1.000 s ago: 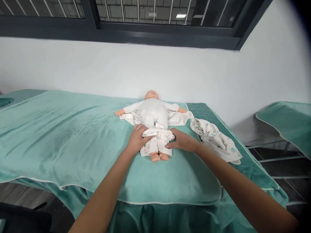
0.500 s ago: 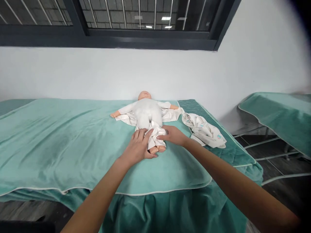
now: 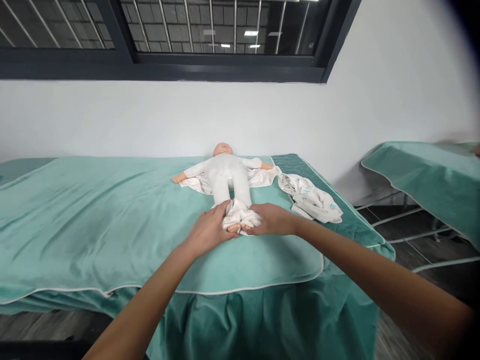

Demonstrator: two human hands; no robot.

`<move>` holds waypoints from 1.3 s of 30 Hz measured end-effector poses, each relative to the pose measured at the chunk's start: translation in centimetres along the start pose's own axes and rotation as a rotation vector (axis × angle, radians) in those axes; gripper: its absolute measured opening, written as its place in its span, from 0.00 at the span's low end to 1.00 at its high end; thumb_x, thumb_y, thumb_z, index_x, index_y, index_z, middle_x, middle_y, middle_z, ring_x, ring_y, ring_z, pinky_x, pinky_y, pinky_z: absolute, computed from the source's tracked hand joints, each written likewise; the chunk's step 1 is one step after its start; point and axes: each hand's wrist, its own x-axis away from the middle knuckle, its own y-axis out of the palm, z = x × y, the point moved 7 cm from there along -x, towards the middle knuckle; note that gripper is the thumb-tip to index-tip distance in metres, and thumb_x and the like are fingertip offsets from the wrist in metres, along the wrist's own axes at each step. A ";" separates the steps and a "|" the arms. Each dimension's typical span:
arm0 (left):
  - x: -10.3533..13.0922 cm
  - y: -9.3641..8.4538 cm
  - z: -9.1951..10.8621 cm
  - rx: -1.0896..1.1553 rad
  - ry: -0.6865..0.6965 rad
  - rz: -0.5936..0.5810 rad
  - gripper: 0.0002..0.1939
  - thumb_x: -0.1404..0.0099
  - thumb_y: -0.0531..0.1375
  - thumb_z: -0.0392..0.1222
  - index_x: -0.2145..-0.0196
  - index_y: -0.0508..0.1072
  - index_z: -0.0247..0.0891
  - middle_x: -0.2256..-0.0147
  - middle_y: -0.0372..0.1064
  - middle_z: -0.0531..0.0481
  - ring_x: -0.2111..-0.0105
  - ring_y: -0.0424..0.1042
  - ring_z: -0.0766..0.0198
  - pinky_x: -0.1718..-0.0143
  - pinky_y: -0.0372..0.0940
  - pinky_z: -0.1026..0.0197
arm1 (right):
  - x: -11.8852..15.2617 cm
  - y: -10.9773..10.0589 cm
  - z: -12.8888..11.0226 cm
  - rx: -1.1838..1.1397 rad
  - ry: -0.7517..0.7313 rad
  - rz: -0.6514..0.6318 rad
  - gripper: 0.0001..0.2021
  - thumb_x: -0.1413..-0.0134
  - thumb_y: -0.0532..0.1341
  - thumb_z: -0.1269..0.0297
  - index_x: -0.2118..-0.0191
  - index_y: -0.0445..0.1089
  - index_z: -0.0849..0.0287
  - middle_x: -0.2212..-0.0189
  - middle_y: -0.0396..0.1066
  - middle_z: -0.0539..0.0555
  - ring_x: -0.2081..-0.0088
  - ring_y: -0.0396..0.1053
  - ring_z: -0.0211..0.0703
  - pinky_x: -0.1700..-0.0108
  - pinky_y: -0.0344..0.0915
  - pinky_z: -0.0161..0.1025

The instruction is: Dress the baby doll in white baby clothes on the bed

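A baby doll [image 3: 228, 167] with a white cloth body lies on its back, arms spread, head toward the wall. White printed baby pants [image 3: 240, 212] are bunched around its ankles, and the doll's feet [image 3: 234, 228] poke out of them. My left hand [image 3: 212, 222] grips the pants on the left side, thumb along the top. On the other side my right hand [image 3: 272, 219] has its fingers closed on the same cloth. Under the doll's arms and back a white garment [image 3: 200, 184] lies spread out.
A crumpled white printed garment [image 3: 313, 197] lies to the right of the doll. Green sheets [image 3: 93, 225] cover the bed, which stands against the wall below a barred window [image 3: 225, 30]. Another green-covered bed [image 3: 423, 175] with a metal frame is at the right.
The pants have moved down the doll's legs and are now gathered at the ankles, leaving the white legs bare above. Both my hands have closed in evenly on either side.
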 end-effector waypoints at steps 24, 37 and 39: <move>5.4 -14.6 8.3 0.295 0.014 -0.455 0.13 0.47 0.62 0.47 0.65 0.72 0.40 0.62 0.71 0.51 0.61 0.69 0.56 0.65 0.61 0.61 | 5.5 -10.6 -13.1 -0.143 -0.154 -0.344 0.23 0.45 0.58 0.39 0.71 0.62 0.57 0.79 0.61 0.47 0.72 0.58 0.38 0.65 0.55 0.37; 3.9 -13.2 6.4 0.374 -0.046 -0.337 0.15 0.48 0.62 0.49 0.63 0.73 0.40 0.62 0.71 0.49 0.61 0.69 0.54 0.64 0.63 0.59 | 2.8 -10.1 -10.5 -0.062 -0.109 -0.244 0.23 0.46 0.59 0.38 0.70 0.65 0.56 0.78 0.63 0.47 0.73 0.61 0.38 0.68 0.55 0.37; 3.8 -13.5 6.4 0.386 -0.035 -0.426 0.17 0.50 0.64 0.48 0.63 0.73 0.40 0.62 0.71 0.50 0.62 0.69 0.56 0.64 0.63 0.60 | 2.6 -10.7 -10.4 -0.052 -0.118 -0.220 0.25 0.46 0.57 0.36 0.72 0.64 0.57 0.79 0.62 0.47 0.74 0.60 0.38 0.68 0.54 0.37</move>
